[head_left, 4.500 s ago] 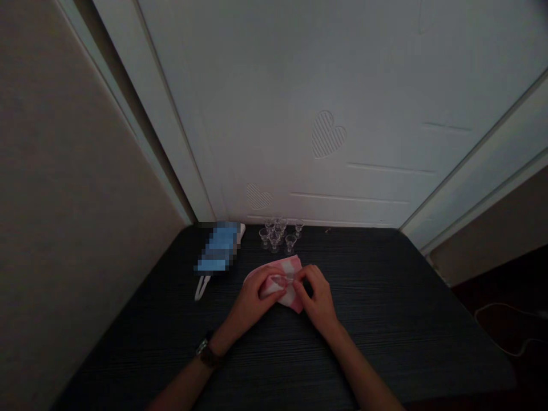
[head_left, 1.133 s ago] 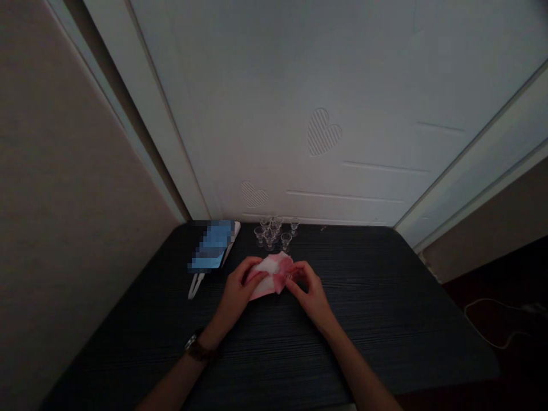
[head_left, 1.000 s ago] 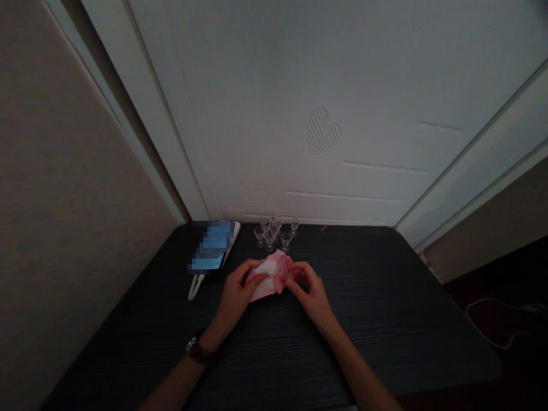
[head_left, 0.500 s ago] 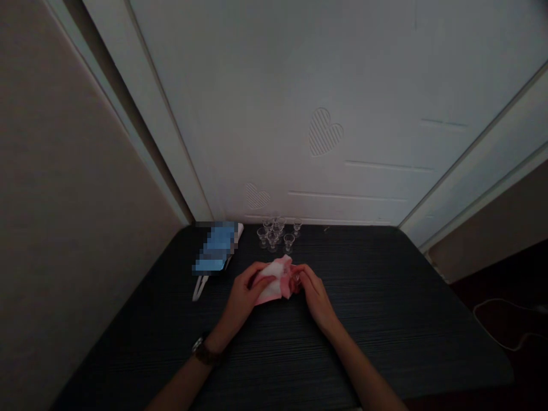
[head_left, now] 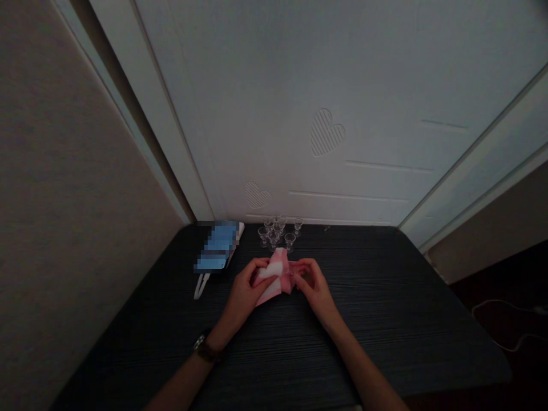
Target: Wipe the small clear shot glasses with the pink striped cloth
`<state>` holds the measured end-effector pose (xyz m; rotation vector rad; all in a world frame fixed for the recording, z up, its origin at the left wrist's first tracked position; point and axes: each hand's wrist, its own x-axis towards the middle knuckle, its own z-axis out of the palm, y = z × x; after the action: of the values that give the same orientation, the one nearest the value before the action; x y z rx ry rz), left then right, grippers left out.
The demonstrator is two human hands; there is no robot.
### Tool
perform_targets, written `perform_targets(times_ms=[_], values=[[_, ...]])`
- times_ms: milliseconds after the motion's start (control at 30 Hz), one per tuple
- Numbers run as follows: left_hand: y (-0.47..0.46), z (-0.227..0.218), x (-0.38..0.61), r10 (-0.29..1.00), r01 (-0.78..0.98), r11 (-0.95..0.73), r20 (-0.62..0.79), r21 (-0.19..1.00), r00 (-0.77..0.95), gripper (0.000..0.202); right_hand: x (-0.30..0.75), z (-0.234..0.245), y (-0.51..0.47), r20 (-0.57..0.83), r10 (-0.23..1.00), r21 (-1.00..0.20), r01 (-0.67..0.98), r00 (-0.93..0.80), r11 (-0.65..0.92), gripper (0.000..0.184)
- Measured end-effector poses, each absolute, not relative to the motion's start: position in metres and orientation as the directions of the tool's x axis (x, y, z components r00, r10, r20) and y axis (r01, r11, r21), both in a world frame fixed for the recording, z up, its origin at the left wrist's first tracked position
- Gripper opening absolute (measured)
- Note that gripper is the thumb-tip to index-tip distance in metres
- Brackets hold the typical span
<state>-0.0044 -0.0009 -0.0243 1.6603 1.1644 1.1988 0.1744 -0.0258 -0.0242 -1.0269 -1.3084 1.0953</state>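
Observation:
A pink-and-white cloth is gripped in my left hand, with the thumb across its near face. At the cloth's right end, my right hand pinches a small clear glass, whose bowl or foot shows only dimly against the pink folds. Fingers and cloth hide much of it. Just beyond both hands, several small stemmed glasses stand in a cluster. The nearest glass is slightly apart from the others, close to the cloth's upper edge.
On the left, a phone with a blurred blue screen leans on a white stand. The dark table meets a white panel with embossed hearts at its back. A white cable lies beyond the right edge.
My right hand has shifted slightly up and turned its fingers around the small glass. The cloth's top end has moved a little up and left. My left hand keeps its grip.

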Motion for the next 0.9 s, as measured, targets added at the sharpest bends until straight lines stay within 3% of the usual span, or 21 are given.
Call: perform_targets(times_ms=[200,433,900], values=[[0.0008,-0.0258,-0.0019,0.955,0.161,-0.285,0.265,0.945,0.133,0.054,0.1753,-0.0240,-0.0251,0.212,0.977,-0.976,0.040,-0.023,0.213,0.020],[-0.0027,-0.0211,-0.0020,0.922,0.261,-0.365,0.307,0.894,0.237,0.031,0.1774,-0.0243,-0.0232,0.163,0.987,-0.984,0.066,-0.013,0.163,0.015],[-0.0045,-0.0216,-0.0016,0.935,0.315,-0.338,0.277,0.887,0.223,0.034,0.1767,-0.0159,-0.0248,0.153,0.987,-0.986,0.069,0.040,0.150,0.017]])
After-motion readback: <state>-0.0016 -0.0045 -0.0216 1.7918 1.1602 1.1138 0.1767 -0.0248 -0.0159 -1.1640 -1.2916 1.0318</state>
